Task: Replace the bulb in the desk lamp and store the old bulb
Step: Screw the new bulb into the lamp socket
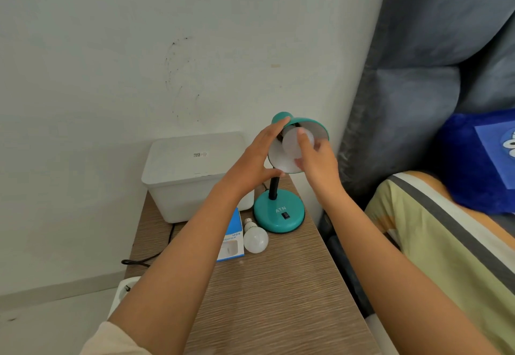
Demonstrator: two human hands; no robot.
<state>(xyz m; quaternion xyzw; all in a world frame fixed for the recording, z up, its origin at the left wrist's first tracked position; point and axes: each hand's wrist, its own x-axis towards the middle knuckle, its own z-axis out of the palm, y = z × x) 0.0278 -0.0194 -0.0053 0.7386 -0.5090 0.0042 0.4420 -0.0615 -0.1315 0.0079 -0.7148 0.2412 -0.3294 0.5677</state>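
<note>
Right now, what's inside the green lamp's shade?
A white bulb sits inside the lamp shade, with the right hand in a grip around it. The left hand steadies the shade. The socket behind the bulb is hidden.

Teal lamp (278, 216), white bulb (255, 239)

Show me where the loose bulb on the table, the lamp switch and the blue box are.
Loose bulb (255, 239), head view, on the middle of its white globe.
Lamp switch (285, 215), head view, on the black rocker in the teal base.
Blue box (232, 239), head view, on its front face near the printed label.
</note>
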